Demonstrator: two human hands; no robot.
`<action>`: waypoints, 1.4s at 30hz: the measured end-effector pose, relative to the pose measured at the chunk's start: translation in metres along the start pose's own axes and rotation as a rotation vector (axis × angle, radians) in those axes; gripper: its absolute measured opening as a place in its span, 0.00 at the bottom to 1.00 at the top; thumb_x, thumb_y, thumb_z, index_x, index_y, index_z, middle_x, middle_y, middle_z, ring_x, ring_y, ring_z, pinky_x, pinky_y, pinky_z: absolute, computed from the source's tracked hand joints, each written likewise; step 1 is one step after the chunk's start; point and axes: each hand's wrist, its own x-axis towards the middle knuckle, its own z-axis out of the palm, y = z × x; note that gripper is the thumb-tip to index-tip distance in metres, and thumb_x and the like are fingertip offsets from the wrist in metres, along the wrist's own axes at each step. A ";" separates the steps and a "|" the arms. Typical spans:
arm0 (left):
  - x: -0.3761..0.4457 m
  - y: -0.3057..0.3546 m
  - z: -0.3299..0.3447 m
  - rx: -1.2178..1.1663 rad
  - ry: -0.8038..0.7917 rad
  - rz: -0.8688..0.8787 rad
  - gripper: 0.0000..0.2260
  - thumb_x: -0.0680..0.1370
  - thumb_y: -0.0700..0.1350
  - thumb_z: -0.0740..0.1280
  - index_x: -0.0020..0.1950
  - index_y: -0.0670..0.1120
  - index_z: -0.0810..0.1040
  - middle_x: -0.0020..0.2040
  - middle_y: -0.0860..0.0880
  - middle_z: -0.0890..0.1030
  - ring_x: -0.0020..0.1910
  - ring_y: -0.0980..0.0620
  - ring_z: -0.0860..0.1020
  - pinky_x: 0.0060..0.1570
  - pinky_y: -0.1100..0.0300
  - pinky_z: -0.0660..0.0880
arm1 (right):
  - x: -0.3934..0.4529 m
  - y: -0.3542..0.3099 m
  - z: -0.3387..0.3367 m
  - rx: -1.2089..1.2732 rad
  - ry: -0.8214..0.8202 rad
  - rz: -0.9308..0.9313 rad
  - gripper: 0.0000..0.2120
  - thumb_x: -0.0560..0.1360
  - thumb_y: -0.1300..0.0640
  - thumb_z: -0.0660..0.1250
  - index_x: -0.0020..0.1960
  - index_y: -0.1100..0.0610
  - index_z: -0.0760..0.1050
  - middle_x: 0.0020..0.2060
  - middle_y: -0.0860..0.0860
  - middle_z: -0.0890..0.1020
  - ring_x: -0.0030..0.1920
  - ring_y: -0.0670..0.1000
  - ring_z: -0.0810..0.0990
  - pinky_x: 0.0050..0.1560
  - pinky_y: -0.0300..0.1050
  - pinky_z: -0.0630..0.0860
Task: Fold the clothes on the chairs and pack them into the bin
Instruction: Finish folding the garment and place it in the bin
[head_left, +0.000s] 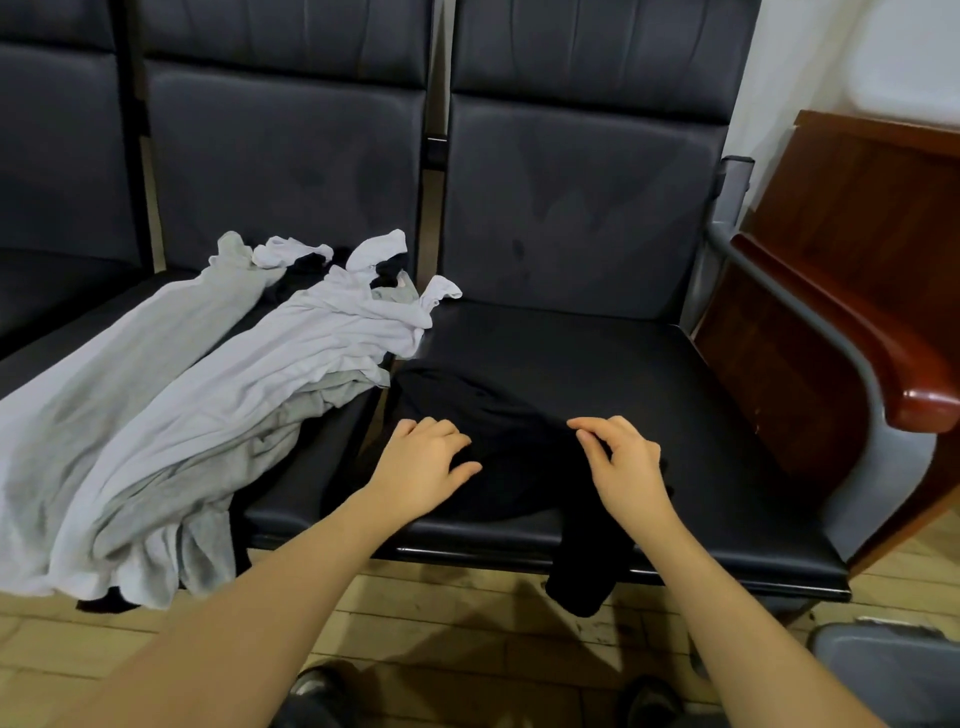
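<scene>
1. Nearest to the camera: two shoes (317, 696) at the bottom edge, on the wood floor (467, 623). The grey thing in the bottom right corner looks like the bin (893, 670). Only a corner of it shows, so I can't say what's in it.

2. Two bare hands, both on the black garment (519, 457), which lies on the front of the right seat (649, 395) with one end hanging off the front edge toward the floor.

3. Left hand (423, 467) lies on top of the cloth with fingers bent, pressing or bunching it. I can't tell if it's really gripping.

4. Right hand (621, 462) has its fingers curled, fingertips pulled together, looks like it's pinching a bit of the black cloth.

5. So my read: this is the fold step on the black piece, early on. It's still lumpy, not squared up at all. Next move probably needs the dangling end pulled up onto the seat and the fabric flattened before any fold will hold.

6. Further back and to the left: the pile (208, 395) of light clothes draped across the middle seat. I count at least two, one whitish and one greyer, plus a bit of black peeking out at the top and bottom. Hard to count exactly.

7. Seats: three in view. One wooden armrest (883, 364) on the right.
</scene>
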 end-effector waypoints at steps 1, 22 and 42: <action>0.005 0.001 0.004 0.019 -0.005 -0.009 0.20 0.78 0.58 0.61 0.65 0.49 0.76 0.58 0.52 0.77 0.59 0.50 0.73 0.59 0.55 0.63 | 0.000 0.001 0.000 -0.008 -0.004 -0.005 0.10 0.80 0.57 0.62 0.58 0.51 0.79 0.43 0.44 0.76 0.43 0.41 0.75 0.62 0.47 0.65; 0.020 -0.007 -0.062 -0.301 0.199 0.030 0.13 0.77 0.38 0.67 0.61 0.42 0.79 0.50 0.47 0.77 0.49 0.52 0.76 0.50 0.75 0.63 | 0.003 -0.026 -0.040 0.127 0.132 -0.089 0.13 0.79 0.60 0.63 0.61 0.55 0.78 0.43 0.43 0.77 0.46 0.38 0.76 0.48 0.24 0.69; -0.004 0.009 -0.078 -0.697 0.354 -0.220 0.04 0.77 0.43 0.67 0.44 0.50 0.79 0.43 0.53 0.77 0.44 0.65 0.73 0.45 0.77 0.66 | -0.014 -0.015 -0.024 -0.252 -0.382 0.096 0.20 0.81 0.44 0.53 0.71 0.44 0.66 0.67 0.44 0.68 0.68 0.50 0.64 0.66 0.48 0.52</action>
